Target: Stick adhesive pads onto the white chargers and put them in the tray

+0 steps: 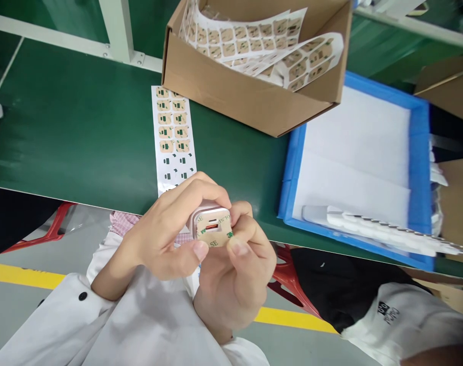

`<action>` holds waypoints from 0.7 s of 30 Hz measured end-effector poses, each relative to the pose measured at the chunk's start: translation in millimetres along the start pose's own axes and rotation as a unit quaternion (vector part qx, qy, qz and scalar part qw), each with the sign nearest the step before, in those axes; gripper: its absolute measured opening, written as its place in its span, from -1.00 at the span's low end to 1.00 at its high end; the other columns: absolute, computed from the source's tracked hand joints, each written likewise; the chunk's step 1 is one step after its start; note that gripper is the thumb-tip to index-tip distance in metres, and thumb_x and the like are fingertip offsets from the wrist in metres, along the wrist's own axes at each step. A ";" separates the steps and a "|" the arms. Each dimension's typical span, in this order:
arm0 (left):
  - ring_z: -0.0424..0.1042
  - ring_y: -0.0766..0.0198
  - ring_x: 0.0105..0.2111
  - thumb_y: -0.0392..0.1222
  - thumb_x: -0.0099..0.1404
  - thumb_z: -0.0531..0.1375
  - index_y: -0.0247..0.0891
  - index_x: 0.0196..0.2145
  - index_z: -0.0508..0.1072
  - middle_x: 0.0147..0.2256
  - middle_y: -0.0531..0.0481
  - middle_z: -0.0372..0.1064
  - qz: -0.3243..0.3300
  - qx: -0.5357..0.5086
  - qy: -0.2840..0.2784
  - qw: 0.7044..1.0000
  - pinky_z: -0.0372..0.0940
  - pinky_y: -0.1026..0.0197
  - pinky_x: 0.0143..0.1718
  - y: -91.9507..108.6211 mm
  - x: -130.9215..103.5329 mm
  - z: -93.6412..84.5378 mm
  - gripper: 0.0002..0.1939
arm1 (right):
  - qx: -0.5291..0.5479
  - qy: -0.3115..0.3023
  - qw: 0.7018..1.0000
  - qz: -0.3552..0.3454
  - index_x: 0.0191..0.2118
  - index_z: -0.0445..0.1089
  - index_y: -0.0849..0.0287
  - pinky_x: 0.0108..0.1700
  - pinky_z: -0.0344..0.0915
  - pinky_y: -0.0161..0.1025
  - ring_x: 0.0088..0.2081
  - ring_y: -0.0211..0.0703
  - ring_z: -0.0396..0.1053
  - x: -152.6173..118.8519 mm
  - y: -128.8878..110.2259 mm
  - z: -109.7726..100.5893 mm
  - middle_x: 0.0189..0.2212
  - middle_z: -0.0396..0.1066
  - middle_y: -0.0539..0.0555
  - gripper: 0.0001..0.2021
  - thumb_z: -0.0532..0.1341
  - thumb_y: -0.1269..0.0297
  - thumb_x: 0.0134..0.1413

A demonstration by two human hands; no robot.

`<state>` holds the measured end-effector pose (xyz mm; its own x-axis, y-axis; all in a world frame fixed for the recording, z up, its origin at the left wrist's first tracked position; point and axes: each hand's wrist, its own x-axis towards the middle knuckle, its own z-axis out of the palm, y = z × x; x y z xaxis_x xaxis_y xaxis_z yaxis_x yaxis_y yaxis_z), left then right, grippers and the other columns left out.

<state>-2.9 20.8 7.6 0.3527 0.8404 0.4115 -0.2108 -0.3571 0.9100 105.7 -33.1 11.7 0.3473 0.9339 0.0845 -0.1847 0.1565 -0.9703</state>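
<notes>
My left hand [166,231] is closed around a small white USB charger [194,219], its port end turned up toward me. A tan adhesive sticker [212,239] with printed letters lies over that end face, and two port openings show through its cut-outs. With thumb and forefinger, my right hand [242,259] pinches the right edge of the sticker. Behind my left hand, a white sticker sheet [173,132] lies flat on the green table [82,127]. Tan stickers fill its far rows, while the near rows are bare backing.
At the back stands a cardboard box [231,96] full of curled sticker sheets [250,40]. To the right, a blue tray [290,178] lined with white holds a row of white parts [369,229]. A co-worker's sleeve [403,315] shows at lower right, near a red stool [292,284].
</notes>
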 end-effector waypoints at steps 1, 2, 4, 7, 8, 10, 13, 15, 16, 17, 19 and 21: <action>0.37 0.15 -0.27 0.20 0.50 0.13 -0.13 -0.06 0.37 -0.22 -0.03 0.38 0.004 0.002 -0.001 1.000 0.36 0.06 -0.27 -0.2 0.1 0.0 -0.65 | 0.000 0.001 1.000 -0.002 -0.52 0.21 0.12 -0.35 0.26 -0.20 -0.39 -0.22 0.21 -0.2 0.1 -0.1 -0.35 0.11 -0.01 -0.63 0.28 0.16 0.26; 0.37 0.16 -0.28 0.20 0.51 0.13 -0.14 -0.06 0.37 -0.22 -0.03 0.38 0.008 0.003 -0.002 1.000 0.36 0.07 -0.28 -0.5 0.2 0.1 -0.65 | 0.002 0.002 1.000 -0.002 -0.52 0.22 0.12 -0.34 0.27 -0.20 -0.39 -0.21 0.22 -0.6 0.3 -0.2 -0.35 0.11 -0.01 -0.64 0.28 0.16 0.27; 0.35 0.19 -0.29 0.18 0.52 0.13 -0.14 -0.07 0.37 -0.23 -0.01 0.38 0.017 0.002 0.003 1.000 0.33 0.10 -0.30 -1.7 0.4 0.5 -0.67 | 0.011 0.005 1.000 -0.004 -0.51 0.26 0.12 -0.31 0.29 -0.18 -0.37 -0.21 0.25 -1.5 1.0 -0.3 -0.34 0.13 -0.01 -0.64 0.31 0.15 0.27; 0.34 0.21 -0.29 0.13 0.55 0.11 -0.16 -0.10 0.38 -0.23 -0.01 0.38 0.025 -0.010 0.016 0.999 0.32 0.13 -0.31 -4.0 0.9 1.7 -0.70 | 0.023 0.007 1.000 -0.010 -0.49 0.31 0.12 -0.28 0.31 -0.18 -0.35 -0.21 0.27 -2.4 2.5 -0.3 -0.33 0.16 -0.02 -0.65 0.34 0.14 0.27; 0.35 0.22 -0.29 0.12 0.56 0.11 -0.16 -0.10 0.38 -0.24 -0.01 0.38 0.030 -0.013 0.019 0.999 0.32 0.13 -0.31 -4.8 1.3 2.3 -0.71 | 0.023 0.009 1.000 -0.013 -0.49 0.32 0.12 -0.28 0.32 -0.18 -0.34 -0.20 0.28 -2.6 2.9 -0.2 -0.33 0.16 -0.02 -0.66 0.34 0.14 0.27; 0.36 0.22 -0.29 0.08 0.57 0.11 -0.16 -0.11 0.38 -0.25 0.00 0.38 0.038 -0.011 0.025 0.999 0.34 0.14 -0.30 -6.0 2.0 3.3 -0.74 | 0.015 0.009 1.000 -0.020 -0.49 0.32 0.12 -0.28 0.33 -0.17 -0.34 -0.20 0.30 -2.7 3.7 0.1 -0.33 0.18 -0.01 -0.66 0.34 0.15 0.27; 0.38 0.22 -0.29 0.07 0.59 0.08 -0.15 -0.12 0.37 -0.27 0.01 0.38 0.043 0.004 0.033 0.999 0.35 0.15 -0.31 -7.0 2.6 3.7 -0.75 | 0.004 0.009 0.999 -0.035 -0.47 0.34 0.11 -0.27 0.35 -0.16 -0.33 -0.19 0.33 -3.4 4.9 -0.1 -0.33 0.21 -0.01 -0.69 0.33 0.18 0.28; 0.38 0.21 -0.30 0.08 0.59 0.07 -0.14 -0.12 0.37 -0.28 0.01 0.37 0.037 0.000 0.031 0.999 0.34 0.14 -0.32 -7.1 1.9 3.0 -0.74 | -0.007 0.010 0.999 -0.049 -0.45 0.38 0.11 -0.25 0.37 -0.15 -0.30 -0.17 0.37 -4.2 6.1 -1.4 -0.31 0.26 0.00 -0.73 0.32 0.22 0.30; 0.37 0.21 -0.31 0.09 0.58 0.07 -0.15 -0.11 0.37 -0.28 0.01 0.36 0.032 -0.007 0.027 0.999 0.33 0.14 -0.32 -7.1 1.3 2.4 -0.73 | -0.018 0.013 0.998 -0.058 -0.43 0.40 0.10 -0.23 0.39 -0.14 -0.28 -0.16 0.40 -4.6 6.8 -2.4 -0.30 0.27 0.01 -0.75 0.31 0.24 0.30; 0.36 0.21 -0.31 0.12 0.57 0.08 -0.15 -0.10 0.38 -0.28 0.01 0.35 0.025 -0.012 0.023 0.999 0.33 0.13 -0.32 -7.2 0.5 1.8 -0.71 | -0.032 0.017 0.997 -0.069 -0.42 0.41 0.10 -0.22 0.40 -0.12 -0.26 -0.14 0.41 -5.1 7.4 -3.6 -0.29 0.29 0.02 -0.77 0.30 0.26 0.30; 0.34 0.20 -0.32 0.20 0.53 0.12 -0.17 -0.09 0.39 -0.28 0.00 0.34 0.019 -0.014 0.021 0.999 0.31 0.13 -0.32 -8.0 -0.9 0.9 -0.64 | -0.067 0.022 0.992 -0.104 -0.39 0.44 0.09 -0.24 0.41 -0.12 -0.27 -0.13 0.42 -6.0 8.1 -6.2 -0.30 0.28 0.01 -0.82 0.30 0.29 0.29; 0.31 0.20 -0.33 0.25 0.49 0.15 -0.18 -0.10 0.40 -0.30 0.00 0.33 0.029 0.000 0.026 0.999 0.29 0.13 -0.34 -9.8 -1.5 1.1 -0.59 | -0.106 0.021 0.983 -0.145 -0.38 0.44 0.09 -0.28 0.39 -0.12 -0.32 -0.15 0.39 -7.1 7.7 -7.8 -0.33 0.26 0.00 -0.85 0.31 0.33 0.26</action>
<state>-0.4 22.6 -1.9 0.2929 0.8384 0.4597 -0.2302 -0.4048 0.8850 109.1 -41.0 1.9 0.3960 0.8448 0.3599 0.1232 0.3395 -0.9325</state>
